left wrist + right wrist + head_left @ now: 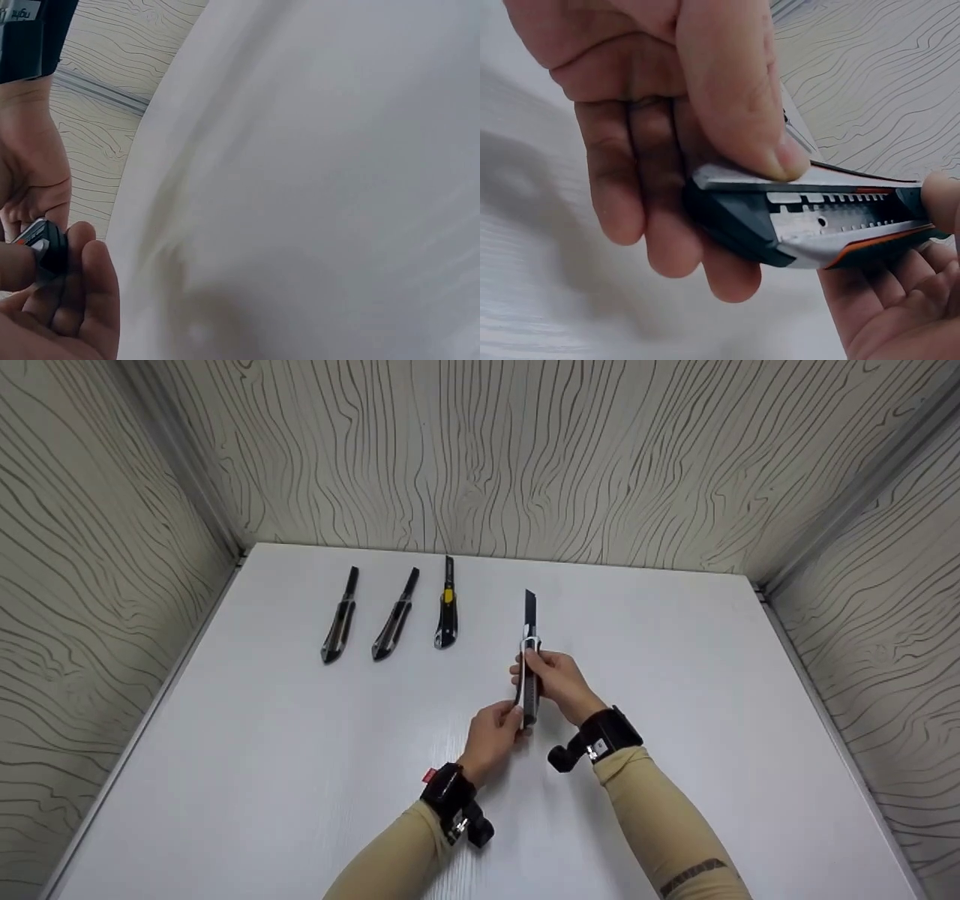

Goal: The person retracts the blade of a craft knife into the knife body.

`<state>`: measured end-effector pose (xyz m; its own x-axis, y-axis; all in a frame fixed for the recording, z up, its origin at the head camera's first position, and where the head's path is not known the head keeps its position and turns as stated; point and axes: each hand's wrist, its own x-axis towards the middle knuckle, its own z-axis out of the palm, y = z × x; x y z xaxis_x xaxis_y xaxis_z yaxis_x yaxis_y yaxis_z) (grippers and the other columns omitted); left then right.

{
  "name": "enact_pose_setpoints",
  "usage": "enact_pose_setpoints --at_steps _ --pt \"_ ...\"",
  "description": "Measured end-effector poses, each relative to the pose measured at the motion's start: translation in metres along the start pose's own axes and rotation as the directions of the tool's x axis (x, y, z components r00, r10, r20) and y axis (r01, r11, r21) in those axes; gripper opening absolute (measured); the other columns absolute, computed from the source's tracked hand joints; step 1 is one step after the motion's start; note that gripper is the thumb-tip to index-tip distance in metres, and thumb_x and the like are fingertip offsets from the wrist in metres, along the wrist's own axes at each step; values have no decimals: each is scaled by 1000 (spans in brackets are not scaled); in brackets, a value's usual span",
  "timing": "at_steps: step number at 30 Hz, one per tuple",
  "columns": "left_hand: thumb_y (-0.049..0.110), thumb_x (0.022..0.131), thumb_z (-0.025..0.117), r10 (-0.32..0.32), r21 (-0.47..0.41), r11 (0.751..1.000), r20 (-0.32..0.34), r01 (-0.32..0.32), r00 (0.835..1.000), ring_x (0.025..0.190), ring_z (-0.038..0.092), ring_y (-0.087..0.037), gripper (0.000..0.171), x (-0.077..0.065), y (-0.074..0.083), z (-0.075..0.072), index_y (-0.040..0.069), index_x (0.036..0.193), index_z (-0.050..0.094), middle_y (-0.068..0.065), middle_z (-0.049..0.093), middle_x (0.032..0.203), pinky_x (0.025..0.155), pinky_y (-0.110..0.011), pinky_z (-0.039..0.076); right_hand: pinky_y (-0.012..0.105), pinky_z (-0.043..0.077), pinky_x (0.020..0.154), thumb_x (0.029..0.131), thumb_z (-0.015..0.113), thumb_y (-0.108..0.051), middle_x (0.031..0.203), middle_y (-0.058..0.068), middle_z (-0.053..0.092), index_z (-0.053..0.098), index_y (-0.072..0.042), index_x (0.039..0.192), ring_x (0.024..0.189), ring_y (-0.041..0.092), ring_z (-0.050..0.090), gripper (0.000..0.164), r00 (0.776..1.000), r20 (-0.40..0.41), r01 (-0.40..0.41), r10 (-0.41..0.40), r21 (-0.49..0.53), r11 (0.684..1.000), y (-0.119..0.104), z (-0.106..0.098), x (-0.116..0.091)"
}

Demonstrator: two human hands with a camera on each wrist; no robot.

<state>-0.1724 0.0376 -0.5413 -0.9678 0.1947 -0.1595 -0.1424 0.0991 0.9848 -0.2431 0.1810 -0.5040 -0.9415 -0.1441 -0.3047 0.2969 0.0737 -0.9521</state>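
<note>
Both hands hold a utility knife (529,694) with a silver and dark body, its black blade (531,609) pointing away. My right hand (561,681) grips the body, with its thumb on top. My left hand (489,736) pinches the butt end from below left. In the right wrist view, the left hand's fingers (671,240) lie under the black end cap (739,225), its thumb on the silver edge. The right thumb (939,199) presses by the slider at the far end of the slot. The left wrist view catches only the dark butt (52,251).
Two silver-and-dark utility knives, one at far left (340,626) and another beside it (394,626), lie on the white table (675,660). A black one with a yellow slider (448,615) lies right of them. Wood-patterned panels (480,457) rise behind and at both sides.
</note>
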Motion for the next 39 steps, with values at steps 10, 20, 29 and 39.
enact_pose_setpoints --at_steps 10,20,29,39 --pt "19 103 46 -26 -134 991 51 32 998 95 69 -29 34 -1 -3 0 -4 124 60 -19 68 109 85 -42 57 28 58 81 102 50 -29 102 9 69 56 6 124 89 14 70 42 999 -34 13 -12 15 1000 1 3 -2" --pt "17 104 44 -32 -183 982 66 44 997 96 69 -29 33 0 -2 1 -4 123 59 -17 70 109 86 -42 57 28 58 81 103 49 -28 101 7 69 54 7 126 90 13 69 43 1000 -24 -1 1 8 1000 0 3 -3" --pt "17 103 44 -29 -158 987 47 36 998 92 70 -27 31 0 -2 2 -4 120 61 -17 71 106 82 -40 59 27 57 80 102 51 -26 100 7 70 58 4 120 89 13 70 35 999 -36 13 -13 -6 1000 0 4 -3" --pt "10 103 41 -30 -131 991 28 33 999 95 68 -40 30 -3 7 2 -9 117 60 -25 70 104 83 -47 58 25 57 80 102 52 -20 101 7 71 57 6 124 89 11 70 34 999 -40 17 -18 -7 1000 0 5 -3"
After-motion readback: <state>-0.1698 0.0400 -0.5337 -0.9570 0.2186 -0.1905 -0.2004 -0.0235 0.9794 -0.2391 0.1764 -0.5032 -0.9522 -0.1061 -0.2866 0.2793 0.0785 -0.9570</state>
